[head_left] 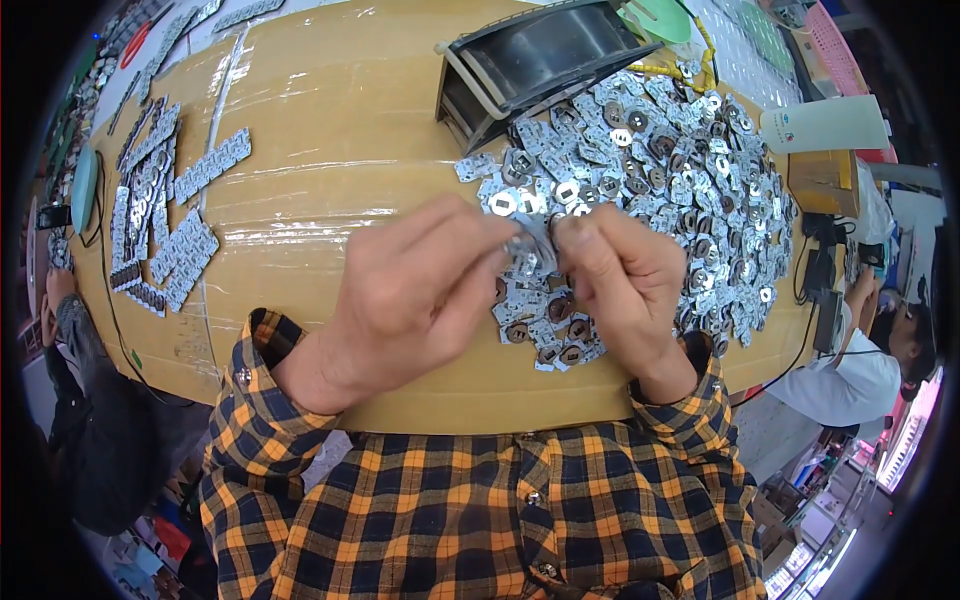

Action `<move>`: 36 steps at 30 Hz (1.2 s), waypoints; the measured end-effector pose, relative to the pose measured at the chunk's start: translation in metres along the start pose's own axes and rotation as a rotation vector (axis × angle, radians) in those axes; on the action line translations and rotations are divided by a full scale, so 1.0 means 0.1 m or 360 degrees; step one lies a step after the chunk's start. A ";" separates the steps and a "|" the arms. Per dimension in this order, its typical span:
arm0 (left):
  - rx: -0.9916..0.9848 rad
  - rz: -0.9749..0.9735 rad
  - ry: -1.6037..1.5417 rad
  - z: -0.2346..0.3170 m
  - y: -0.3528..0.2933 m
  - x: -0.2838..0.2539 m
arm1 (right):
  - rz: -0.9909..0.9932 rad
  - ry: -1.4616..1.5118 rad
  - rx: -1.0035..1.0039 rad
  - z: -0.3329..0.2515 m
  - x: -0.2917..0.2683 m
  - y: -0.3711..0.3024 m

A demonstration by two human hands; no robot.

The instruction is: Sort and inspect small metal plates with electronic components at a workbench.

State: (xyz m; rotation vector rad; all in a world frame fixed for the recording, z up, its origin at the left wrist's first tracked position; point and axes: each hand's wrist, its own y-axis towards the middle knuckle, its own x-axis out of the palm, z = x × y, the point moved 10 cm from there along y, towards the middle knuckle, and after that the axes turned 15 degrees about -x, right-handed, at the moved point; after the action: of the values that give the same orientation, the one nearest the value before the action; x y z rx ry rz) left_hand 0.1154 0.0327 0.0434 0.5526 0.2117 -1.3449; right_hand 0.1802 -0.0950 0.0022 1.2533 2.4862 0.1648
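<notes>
Above the left part of a broad heap of small silver-grey boards with round metal discs, the left hand and right hand pinch a small, blurred silvery piece between their fingertips. A black, boxy rectangular unit stands just behind the heap's left side; flat grey board strips lie well left of it.

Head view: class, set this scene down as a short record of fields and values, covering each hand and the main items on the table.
Left hand: pinching a small blurred piece
Right hand: pinching the piece's right side
Right of table: pile of loose silvery parts
Left of table: pale board strips, grouped together
Beyond hands: black boxy frame
Far right: pale cup
</notes>
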 end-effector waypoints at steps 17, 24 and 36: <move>-0.0927 -0.0604 -0.1010 -0.34 -0.07 0.19 | -0.0383 0.0158 -0.0145 -0.21 0.13 0.02; -0.0807 -0.0538 -0.0971 -0.33 -0.06 0.15 | -0.0334 0.0262 0.0040 -0.11 0.14 -0.01; -0.0797 -0.0629 -0.1034 -0.36 -0.07 0.24 | -0.0511 -0.0107 -0.0404 -0.26 0.24 0.01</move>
State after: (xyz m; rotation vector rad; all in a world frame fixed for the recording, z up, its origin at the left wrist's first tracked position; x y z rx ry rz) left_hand 0.1200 0.0286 0.0000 -0.3739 0.1150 -1.7069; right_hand 0.1591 -0.0740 0.0207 0.7373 2.4742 0.3372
